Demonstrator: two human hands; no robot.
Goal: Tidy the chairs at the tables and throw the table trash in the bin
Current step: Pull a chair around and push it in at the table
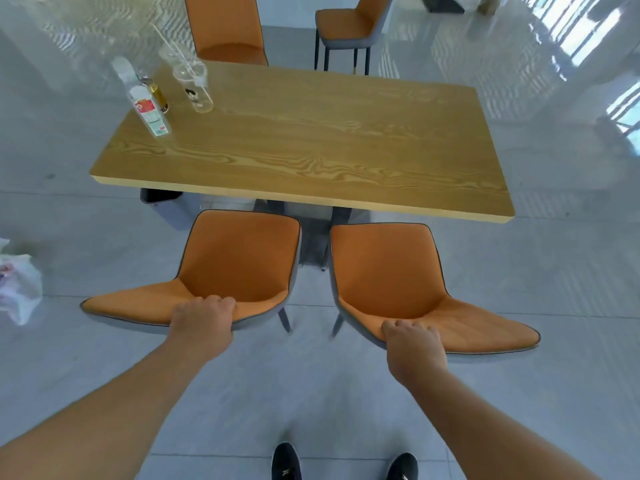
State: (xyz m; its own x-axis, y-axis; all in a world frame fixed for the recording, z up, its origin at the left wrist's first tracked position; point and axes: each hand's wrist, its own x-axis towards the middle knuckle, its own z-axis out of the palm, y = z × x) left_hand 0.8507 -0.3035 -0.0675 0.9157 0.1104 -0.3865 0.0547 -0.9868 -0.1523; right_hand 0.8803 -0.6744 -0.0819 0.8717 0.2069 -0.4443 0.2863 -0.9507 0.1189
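Two orange chairs stand side by side at the near edge of a wooden table (311,147), their seats out in front of it. My left hand (204,323) grips the top of the left chair's (239,258) backrest. My right hand (414,344) grips the top of the right chair's (384,268) backrest. On the table's far left corner stand a clear plastic bottle (147,102) with a red and white label, a small gold-capped bottle (157,93), and two clear plastic cups (194,84) with straws.
A grey bin (169,207) sits on the floor under the table's left corner. A white plastic bag (17,285) lies on the floor at far left. Two more orange chairs, one (225,29) pushed in and one (349,29) apart, stand beyond the table. My shoes (343,462) are at the bottom.
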